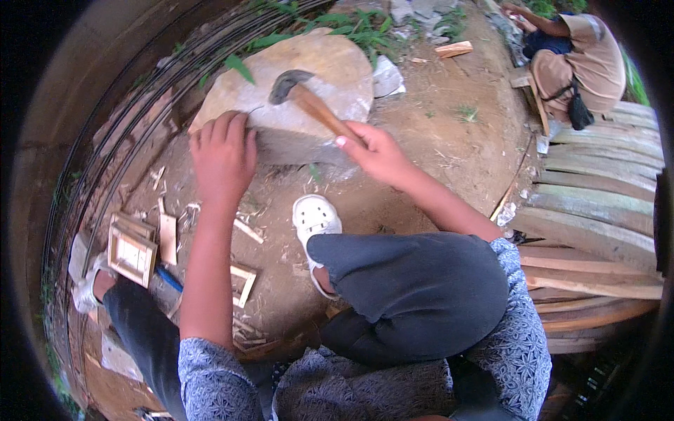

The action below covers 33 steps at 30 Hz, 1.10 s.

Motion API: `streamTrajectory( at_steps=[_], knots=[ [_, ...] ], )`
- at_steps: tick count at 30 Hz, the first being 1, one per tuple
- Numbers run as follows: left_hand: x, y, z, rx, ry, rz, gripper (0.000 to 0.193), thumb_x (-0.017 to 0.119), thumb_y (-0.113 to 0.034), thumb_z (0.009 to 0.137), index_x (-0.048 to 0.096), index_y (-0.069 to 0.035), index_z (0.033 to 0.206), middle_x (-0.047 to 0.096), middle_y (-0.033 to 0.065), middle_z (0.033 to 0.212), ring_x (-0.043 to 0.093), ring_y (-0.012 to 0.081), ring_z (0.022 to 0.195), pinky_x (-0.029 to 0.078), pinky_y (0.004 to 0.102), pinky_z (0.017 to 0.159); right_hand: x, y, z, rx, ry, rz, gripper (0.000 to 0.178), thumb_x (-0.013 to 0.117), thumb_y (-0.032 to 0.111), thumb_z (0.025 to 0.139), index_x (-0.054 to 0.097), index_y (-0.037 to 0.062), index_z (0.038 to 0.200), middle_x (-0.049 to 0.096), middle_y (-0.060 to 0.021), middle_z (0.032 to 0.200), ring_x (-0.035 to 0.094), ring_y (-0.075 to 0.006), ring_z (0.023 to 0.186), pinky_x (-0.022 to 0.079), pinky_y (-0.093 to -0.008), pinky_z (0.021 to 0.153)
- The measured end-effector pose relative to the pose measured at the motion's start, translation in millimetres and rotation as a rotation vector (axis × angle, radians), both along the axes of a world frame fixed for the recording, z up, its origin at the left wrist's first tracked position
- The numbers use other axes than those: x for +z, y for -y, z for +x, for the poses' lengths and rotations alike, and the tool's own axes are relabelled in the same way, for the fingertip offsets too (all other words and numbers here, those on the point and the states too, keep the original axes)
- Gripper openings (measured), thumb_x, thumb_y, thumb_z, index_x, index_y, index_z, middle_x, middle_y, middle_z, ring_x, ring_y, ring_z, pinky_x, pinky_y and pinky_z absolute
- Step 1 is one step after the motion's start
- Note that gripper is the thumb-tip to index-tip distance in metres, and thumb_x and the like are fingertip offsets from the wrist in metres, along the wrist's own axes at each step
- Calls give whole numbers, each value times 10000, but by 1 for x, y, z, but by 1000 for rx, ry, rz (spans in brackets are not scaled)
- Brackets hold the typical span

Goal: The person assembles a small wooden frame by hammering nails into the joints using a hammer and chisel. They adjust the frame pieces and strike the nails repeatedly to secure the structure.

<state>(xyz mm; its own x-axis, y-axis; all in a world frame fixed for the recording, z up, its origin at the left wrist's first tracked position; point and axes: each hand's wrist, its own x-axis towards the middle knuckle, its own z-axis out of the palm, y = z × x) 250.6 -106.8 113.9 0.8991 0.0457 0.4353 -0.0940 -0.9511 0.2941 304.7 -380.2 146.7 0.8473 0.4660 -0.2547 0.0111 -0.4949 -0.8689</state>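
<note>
My right hand (375,151) is wrapped round the wooden handle of a hammer (319,111). Its dark metal head rests over, or just above, a large pale flat-topped stone (337,59). At the near left edge of that stone is my left hand (223,154), fingers together and curled over the top. A thin dark bent piece (257,108), like a nail or wire, sticks out by its fingertips on the stone. Its other end is hidden by the fingers.
Small wooden frames (133,249) and a blue-handled tool (168,278) lie among wood shavings at left. Dark cables (74,168) run along the left wall. Long wooden planks (597,203) are stacked at right. Another person (579,67) sits at the far right.
</note>
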Motion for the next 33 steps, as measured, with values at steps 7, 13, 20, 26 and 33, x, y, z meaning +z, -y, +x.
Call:
streamTrajectory(
  at_steps=[7,13,20,26,33],
  knots=[
    [-23,-1,-8,-22,29,-164,432,687,-132,814,596,-90,1234,606,89,1220,578,308,1090,456,435,938,18,-13,-13,-136,-163,-118,360,593,271,994,609,43,1272,540,51,777,467,-45,691,395,-235,597],
    [-39,-5,-9,-11,126,-128,417,670,-70,801,620,-89,1215,627,64,1197,598,291,1025,494,411,892,14,-11,-14,-126,-193,-84,373,600,252,990,589,60,1309,483,78,732,427,-32,629,345,-220,553],
    [-44,-1,-7,-6,159,-133,417,670,-64,789,634,-88,1204,641,66,1194,609,289,987,517,394,875,13,-9,-13,-131,-158,-107,383,610,234,984,590,47,1318,533,56,790,474,-43,689,389,-224,605],
    [-41,1,-9,-3,144,-138,434,671,-62,781,634,-91,1212,642,68,1198,605,290,995,516,391,884,6,-6,-15,-80,60,-101,399,630,211,977,584,19,1324,652,-20,1017,575,-80,899,471,-243,790],
    [-42,-2,-10,-19,149,-136,458,673,-58,770,630,-95,1225,636,63,1211,604,286,990,518,388,887,38,-28,-15,26,382,11,407,636,190,973,577,20,1337,680,-65,1087,592,-96,968,482,-271,869]
  ],
)
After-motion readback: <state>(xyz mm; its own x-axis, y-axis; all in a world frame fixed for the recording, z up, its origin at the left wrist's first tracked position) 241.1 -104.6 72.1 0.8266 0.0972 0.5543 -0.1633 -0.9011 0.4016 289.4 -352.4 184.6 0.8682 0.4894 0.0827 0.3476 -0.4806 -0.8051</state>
